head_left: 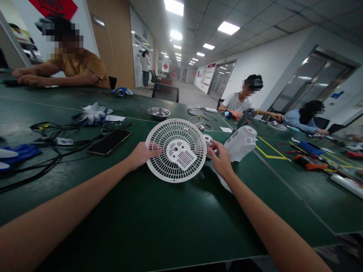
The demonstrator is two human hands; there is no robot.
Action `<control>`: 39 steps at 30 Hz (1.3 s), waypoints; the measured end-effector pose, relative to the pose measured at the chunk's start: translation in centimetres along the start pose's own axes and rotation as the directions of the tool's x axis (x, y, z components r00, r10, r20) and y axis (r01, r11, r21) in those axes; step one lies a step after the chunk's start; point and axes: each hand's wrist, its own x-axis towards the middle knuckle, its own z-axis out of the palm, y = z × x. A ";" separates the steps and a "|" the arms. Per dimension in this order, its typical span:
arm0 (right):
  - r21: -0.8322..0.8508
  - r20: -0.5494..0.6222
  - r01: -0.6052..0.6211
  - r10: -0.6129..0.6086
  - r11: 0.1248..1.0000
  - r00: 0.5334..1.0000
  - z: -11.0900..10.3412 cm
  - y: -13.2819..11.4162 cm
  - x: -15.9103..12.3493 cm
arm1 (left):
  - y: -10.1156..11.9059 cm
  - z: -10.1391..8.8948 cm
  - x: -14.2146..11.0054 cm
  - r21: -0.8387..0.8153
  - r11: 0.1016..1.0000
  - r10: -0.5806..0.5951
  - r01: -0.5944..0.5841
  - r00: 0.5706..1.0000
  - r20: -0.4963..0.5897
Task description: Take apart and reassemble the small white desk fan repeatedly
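Fan grille [176, 151], left fingers [154, 152] partly hidden

I can't read a word from here: the dark lettering [139, 39] on the far white wall panel [137, 70] is blurred, the red sign [61, 8] at left only partly shows, the right-hand notice board [209, 74] is too small.

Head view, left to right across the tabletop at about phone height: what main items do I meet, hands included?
Blue glove → phone → left hand → white fan grille → right hand → white housing → orange-and-black device
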 end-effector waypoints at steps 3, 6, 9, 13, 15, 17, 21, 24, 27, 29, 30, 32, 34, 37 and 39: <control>0.444 0.287 -0.224 0.099 0.868 0.953 1.4 -2.0 -1.2 | -0.3 0.0 0.2 0.012 1.000 0.016 -0.016 1.000 0.001; 0.643 0.526 -0.503 0.145 0.577 0.838 3.0 -3.2 -2.3 | -0.7 0.0 0.3 0.015 1.000 0.026 -0.026 1.000 0.001; 0.689 0.570 -0.566 0.143 0.453 0.809 3.6 -3.9 -2.9 | -0.9 0.0 0.4 0.002 1.000 0.028 -0.028 1.000 0.012; 0.697 0.541 -0.531 0.134 0.482 0.831 3.0 -4.4 -3.1 | -0.9 0.1 0.4 0.013 1.000 0.024 -0.024 1.000 0.002; 0.666 0.528 -0.507 0.135 0.548 0.839 2.7 -4.6 -3.2 | -0.9 0.0 0.4 0.015 1.000 0.013 -0.013 1.000 0.000; 0.623 0.501 -0.461 0.131 0.632 0.856 2.4 -4.9 -3.3 | -0.8 0.0 0.4 0.010 1.000 0.019 -0.019 1.000 0.005; 0.550 0.466 -0.388 0.113 0.740 0.878 2.5 -5.2 -3.5 | -0.7 0.0 0.3 0.022 0.999 0.043 -0.043 0.999 0.010; 0.470 0.482 -0.369 0.117 0.802 0.868 2.6 -5.2 -3.5 | -0.6 0.1 0.3 0.023 0.999 0.022 -0.022 1.000 0.000; 0.384 0.485 -0.363 0.149 0.849 0.862 2.4 -5.2 -3.5 | -0.4 0.1 0.2 0.008 1.000 0.014 -0.014 1.000 0.001; 0.362 0.494 -0.386 0.176 0.849 0.851 2.3 -5.4 -3.6 | -0.4 0.1 0.2 0.004 1.000 0.016 -0.016 1.000 0.002; 0.368 0.503 -0.401 0.183 0.839 0.845 2.3 -5.5 -3.6 | -0.5 0.1 0.1 0.003 1.000 0.020 -0.020 1.000 0.001; 0.404 0.526 -0.425 0.174 0.810 0.832 2.4 -5.6 -3.7 | -0.5 0.1 0.1 0.006 1.000 0.029 -0.029 1.000 0.006; 0.460 0.534 -0.428 0.142 0.778 0.833 2.6 -5.7 -3.9 | -0.5 0.1 0.2 0.017 0.999 0.030 -0.030 1.000 0.005; 0.530 0.505 -0.413 0.115 0.741 0.855 3.0 -5.7 -4.1 | -0.4 0.1 0.2 0.023 1.000 0.011 -0.011 1.000 -0.001; 0.554 0.481 -0.403 0.115 0.728 0.869 3.2 -5.5 -4.2 | -0.4 0.1 0.2 0.014 1.000 -0.005 0.005 1.000 0.001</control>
